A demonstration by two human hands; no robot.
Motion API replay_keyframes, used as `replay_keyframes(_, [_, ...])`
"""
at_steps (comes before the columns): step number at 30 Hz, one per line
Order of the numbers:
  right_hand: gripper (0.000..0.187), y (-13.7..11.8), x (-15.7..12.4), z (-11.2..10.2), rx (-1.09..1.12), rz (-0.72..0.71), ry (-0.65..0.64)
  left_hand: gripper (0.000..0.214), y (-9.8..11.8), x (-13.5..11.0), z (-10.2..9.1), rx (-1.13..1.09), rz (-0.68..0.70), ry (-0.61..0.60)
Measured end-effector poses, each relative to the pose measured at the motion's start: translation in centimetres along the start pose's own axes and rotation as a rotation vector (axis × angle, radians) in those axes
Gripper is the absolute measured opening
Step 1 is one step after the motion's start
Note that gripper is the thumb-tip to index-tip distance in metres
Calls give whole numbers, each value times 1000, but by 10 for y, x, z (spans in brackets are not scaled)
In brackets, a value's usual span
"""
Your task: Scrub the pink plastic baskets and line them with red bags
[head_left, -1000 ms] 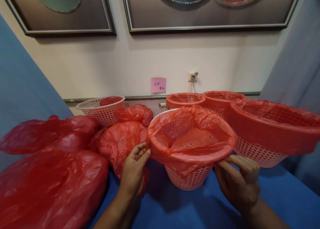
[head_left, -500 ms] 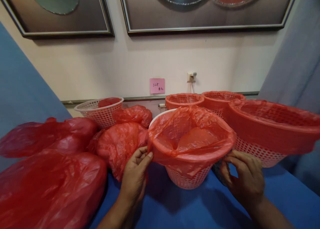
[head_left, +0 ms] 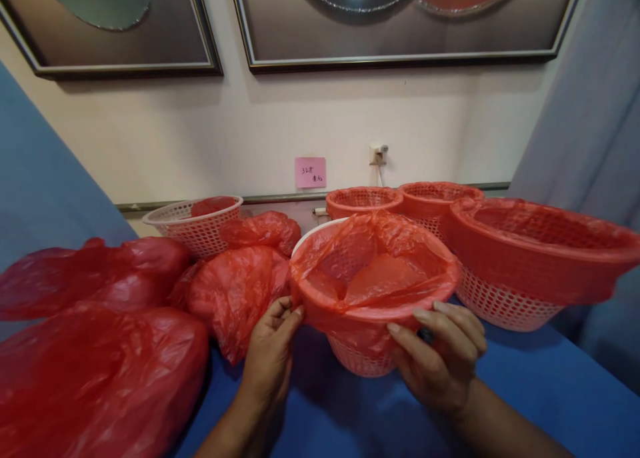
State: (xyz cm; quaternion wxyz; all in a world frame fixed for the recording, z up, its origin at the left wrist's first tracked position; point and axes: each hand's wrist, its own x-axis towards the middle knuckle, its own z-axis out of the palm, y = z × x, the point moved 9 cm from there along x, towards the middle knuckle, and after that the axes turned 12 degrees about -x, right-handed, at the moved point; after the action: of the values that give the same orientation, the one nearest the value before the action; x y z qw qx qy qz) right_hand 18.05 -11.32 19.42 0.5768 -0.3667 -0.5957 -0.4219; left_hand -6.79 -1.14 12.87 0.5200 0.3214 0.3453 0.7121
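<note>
A white perforated basket stands in front of me, tilted slightly my way. A thin red plastic bag lines it and is folded down over most of the rim; bare white rim shows at the back left. My left hand pinches the bag's folded edge at the basket's left side, thumb on top. My right hand touches the bag just under the front right rim, its fingers curled but apart. Behind that hand is a small dark thing, mostly hidden.
Crumpled red plastic bags lie at left, beside another red bundle. Behind them is a white basket. Lined baskets stand at the back and right. All are on a blue-covered table against the wall.
My right hand has moved left from the basket's right side to its front right, and its fingers have spread. My left hand keeps its pinch at the left rim.
</note>
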Motion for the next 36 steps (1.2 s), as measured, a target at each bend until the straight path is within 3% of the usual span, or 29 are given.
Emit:
replay_keyframes(3, [16, 6, -4, -2, 17, -7, -45, 28, 5, 0, 0, -6, 2, -6])
replay_keyframes(10, [21, 10, -43, 0, 11, -60, -217, 22, 3, 10, -5, 75, 58, -20])
replay_keyframes(15, [33, -7, -11, -14, 145, -47, -200, 29, 0, 19, -2, 159, 85, -12])
replay_keyframes(17, [38, -19, 10, -7, 187, -76, -232, 37, 10, 20, 3, 194, 140, 2])
replay_keyframes(20, [43, -21, 27, 21, 204, -71, -343, 45, 35, 15, 11, 262, 272, 25])
replay_keyframes(25, [28, 27, 20, 51, 366, 62, -324, 36, 62, 2, 18, 318, 336, -34])
replay_keyframes(28, [25, 46, 16, 52, 339, 101, -322, 35, 78, -5, 15, 421, 462, -40])
replay_keyframes(31, [37, 37, 25, 37, 298, 110, -295, 38, 108, -12, 21, 548, 687, -37])
replay_keyframes(33, [47, 14, 34, 28, 329, 67, -302, 38, 125, -14, 45, 666, 783, -159])
replay_keyframes(34, [50, 0, 37, 27, 352, 33, -329, 42, 130, -15, 64, 751, 810, -284])
replay_keyframes(36, [49, -25, 40, 32, 385, -23, -403, 56, 124, -18, 107, 957, 812, -653])
